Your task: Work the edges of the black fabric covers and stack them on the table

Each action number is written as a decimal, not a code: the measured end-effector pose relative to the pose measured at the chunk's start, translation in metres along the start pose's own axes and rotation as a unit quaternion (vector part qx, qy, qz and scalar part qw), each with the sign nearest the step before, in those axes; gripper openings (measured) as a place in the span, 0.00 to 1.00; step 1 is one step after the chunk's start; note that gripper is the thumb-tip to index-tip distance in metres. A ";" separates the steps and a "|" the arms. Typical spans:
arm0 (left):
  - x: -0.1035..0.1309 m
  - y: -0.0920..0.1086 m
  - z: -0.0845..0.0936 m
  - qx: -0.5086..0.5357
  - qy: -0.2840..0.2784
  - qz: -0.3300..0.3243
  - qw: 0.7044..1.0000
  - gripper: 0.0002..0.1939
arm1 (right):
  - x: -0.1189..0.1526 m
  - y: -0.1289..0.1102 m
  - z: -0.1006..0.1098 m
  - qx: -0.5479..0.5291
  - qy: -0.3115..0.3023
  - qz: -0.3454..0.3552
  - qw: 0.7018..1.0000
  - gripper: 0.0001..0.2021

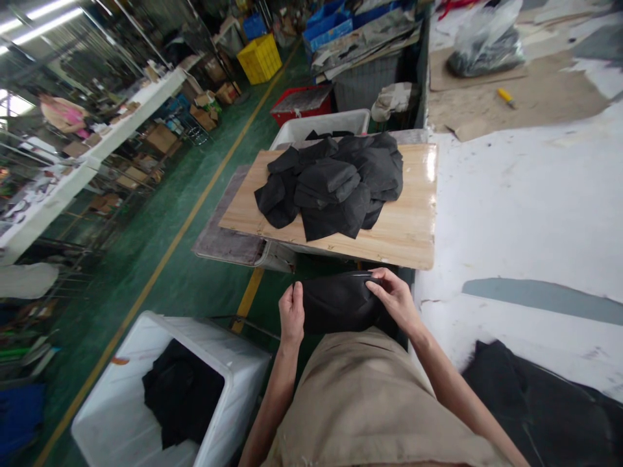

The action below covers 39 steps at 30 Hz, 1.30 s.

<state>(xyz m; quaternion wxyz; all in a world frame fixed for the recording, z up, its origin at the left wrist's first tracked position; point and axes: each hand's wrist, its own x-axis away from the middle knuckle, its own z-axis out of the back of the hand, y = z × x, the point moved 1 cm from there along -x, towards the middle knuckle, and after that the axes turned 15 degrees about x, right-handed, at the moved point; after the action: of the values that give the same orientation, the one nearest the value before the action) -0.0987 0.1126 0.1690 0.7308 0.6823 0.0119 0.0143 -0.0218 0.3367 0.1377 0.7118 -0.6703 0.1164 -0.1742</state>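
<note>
A black fabric piece (341, 301) is stretched between my two hands, just in front of my body. My left hand (292, 311) pinches its left edge, thumb on top. At the upper right corner my right hand (392, 295) grips it between thumb and fingers. Just beyond, a heap of black fabric pieces (335, 178) lies loosely piled on a wooden board (409, 227). The lower edge of the held piece hangs near my tan clothing and is partly hidden.
At lower left stands a white bin (248, 363) with black fabric (182, 389) inside. The white table (525, 214) on the right carries more black fabric (540, 408), a grey strip (540, 298), a yellow-handled tool (506, 98) and a plastic bag (487, 48). A person (65, 117) is at the far-left bench.
</note>
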 end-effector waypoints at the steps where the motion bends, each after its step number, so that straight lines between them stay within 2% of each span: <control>1: 0.000 0.001 -0.001 0.000 -0.005 -0.001 1.000 0.22 | 0.000 0.001 0.000 -0.007 -0.001 -0.005 1.000 0.11; 7: 0.003 0.003 -0.003 0.015 -0.022 -0.006 1.000 0.23 | 0.003 0.004 -0.006 -0.040 0.079 -0.017 0.996 0.08; 10: 0.003 0.002 -0.003 0.015 -0.029 -0.012 0.999 0.23 | 0.005 0.006 -0.010 -0.056 0.098 -0.030 0.993 0.09; 22: 0.004 -0.001 0.001 -0.049 -0.061 -0.031 0.996 0.17 | 0.006 0.007 -0.010 -0.031 0.106 -0.025 0.994 0.11; 27: 0.000 -0.009 0.010 -0.117 -0.061 -0.052 0.990 0.19 | 0.007 0.003 -0.007 0.011 0.102 0.002 0.995 0.10; 31: -0.003 -0.013 0.017 -0.140 -0.093 -0.070 0.983 0.18 | 0.009 -0.005 -0.002 0.032 0.075 0.013 0.997 0.09; 35: -0.004 -0.003 0.015 -0.206 -0.168 -0.133 0.955 0.17 | 0.011 -0.012 0.001 0.056 0.036 0.028 0.997 0.09; 39: 0.000 0.011 -0.001 -0.322 -0.249 -0.218 0.887 0.13 | 0.013 -0.015 -0.002 0.075 -0.001 0.042 0.996 0.09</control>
<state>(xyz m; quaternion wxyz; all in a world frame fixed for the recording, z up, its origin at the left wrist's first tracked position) -0.0991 0.1143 0.1799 0.8737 0.3711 -0.0274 -0.3132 -0.0124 0.3288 0.1533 0.7672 -0.6096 0.1303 -0.1511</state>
